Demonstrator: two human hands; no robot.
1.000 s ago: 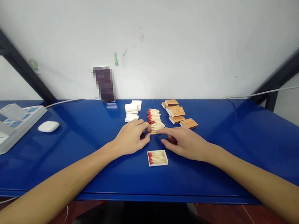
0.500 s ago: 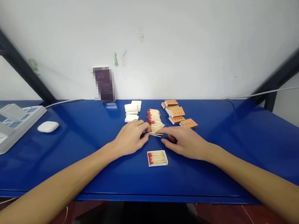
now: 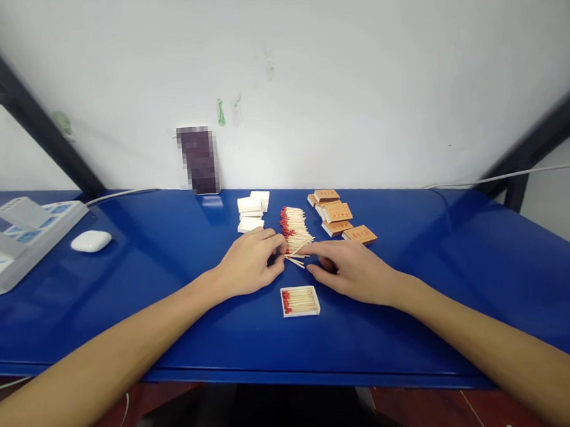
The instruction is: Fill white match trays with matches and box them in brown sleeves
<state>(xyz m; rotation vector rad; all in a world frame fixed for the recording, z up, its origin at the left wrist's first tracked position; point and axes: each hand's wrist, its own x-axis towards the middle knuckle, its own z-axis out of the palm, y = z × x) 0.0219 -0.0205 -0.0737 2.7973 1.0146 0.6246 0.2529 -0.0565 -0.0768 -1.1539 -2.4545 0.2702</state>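
A pile of red-tipped matches [image 3: 296, 229] lies on the blue table [image 3: 174, 299]. My left hand [image 3: 249, 261] rests at the pile's near left, fingers curled and pinching a few matches at its near edge. My right hand [image 3: 350, 267] lies at the near right, fingertips pinched on the other ends of the same few matches [image 3: 295, 259]. Just in front of both hands sits a white tray [image 3: 300, 301] filled with matches, red heads to the left.
Several empty white trays [image 3: 252, 212] lie behind the left hand; several orange matchbox sleeves [image 3: 341, 219] lie behind the right. A white earbud case [image 3: 91, 241] and a white power strip [image 3: 18, 238] are at far left. A blurred dark object [image 3: 198, 160] leans on the wall.
A few matches have been drawn out of the pile's near edge and now lie between the fingertips of both hands. The hands have barely shifted.
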